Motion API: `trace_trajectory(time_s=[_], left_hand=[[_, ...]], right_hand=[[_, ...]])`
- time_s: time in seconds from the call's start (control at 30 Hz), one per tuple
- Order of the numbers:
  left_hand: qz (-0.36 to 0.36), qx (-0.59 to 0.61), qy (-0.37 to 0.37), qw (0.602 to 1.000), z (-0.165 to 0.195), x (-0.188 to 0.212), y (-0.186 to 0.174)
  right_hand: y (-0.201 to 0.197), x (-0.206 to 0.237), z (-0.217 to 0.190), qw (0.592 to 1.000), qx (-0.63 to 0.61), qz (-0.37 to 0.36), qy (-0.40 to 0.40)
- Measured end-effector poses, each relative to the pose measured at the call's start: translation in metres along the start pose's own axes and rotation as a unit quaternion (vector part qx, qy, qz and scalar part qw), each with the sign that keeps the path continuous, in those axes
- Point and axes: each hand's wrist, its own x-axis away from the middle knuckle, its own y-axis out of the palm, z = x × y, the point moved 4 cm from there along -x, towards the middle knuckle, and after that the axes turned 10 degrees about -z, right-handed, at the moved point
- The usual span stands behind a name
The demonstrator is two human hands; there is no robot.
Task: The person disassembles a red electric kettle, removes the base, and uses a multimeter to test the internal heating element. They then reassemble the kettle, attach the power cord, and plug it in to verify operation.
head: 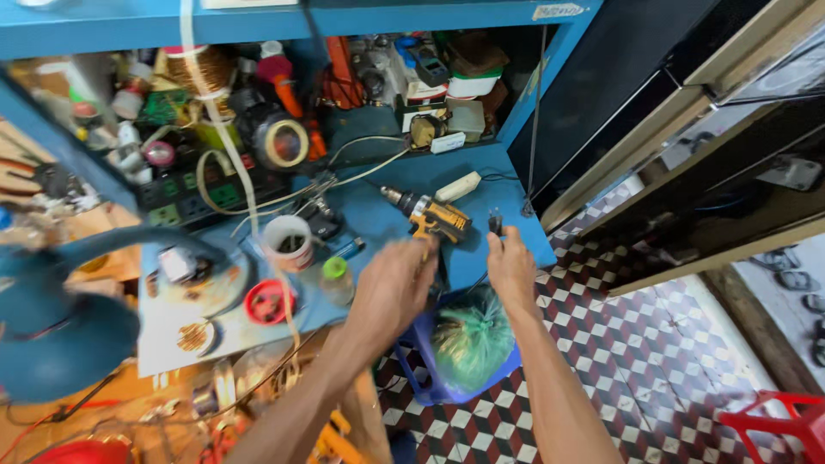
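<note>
- Cordless drill (432, 220): yellow and black body, lying on its side on the blue workbench (387, 185) near the front edge. Long axis runs from the chuck at upper left to the handle at lower right; chuck points away from the person, toward the cluttered back of the bench.
- Left hand (391, 288): directly below the drill, fingers curled up at its handle end, touching or gripping it. The exact grip is hidden by the back of the hand. This is the nearer hand to the drill.
- Right hand (511, 265): just to the right of the drill, apart from it. Fingers pinched narrow around a small dark plug-like item (495, 222) held upright; a thin dark cord appears to hang from it toward the floor.
- Relation: drill lies ahead of and slightly left of both hands; the left hand meets its rear end, the right hand stands beside the handle without contact.
- White adapter block (456, 186): beyond the drill, near it, on the bench.
- White cup (287, 241), green-capped bottle (336, 279) and red round lid (268, 301): left of the left hand, on the bench.
- Roll of tape (286, 143): at the back among tools.
- Blue stool (421, 382) carrying a green bag (471, 339): on the checkered floor (653, 369), under and between the forearms.
</note>
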Motion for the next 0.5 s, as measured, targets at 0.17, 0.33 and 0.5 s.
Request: trace_trajectory(time_s=[0.17,0.33,0.5], left_hand=[[-0.022,-0.114,-0.018,0.993,-0.102,-0.116,0.095],[-0.15,-0.124,-0.085,0.977,-0.173,-0.172,0.152],[-0.272,-0.126,-0.075,0.951,-0.197,-0.194,0.177]], right_hand=[[0.04,-0.039,0.027,0.999,-0.046,-0.017,-0.019],[0.052,-0.052,0.03,0.997,-0.068,-0.011,-0.036],[0.045,-0.05,0.024,0.993,-0.067,0.006,-0.093]])
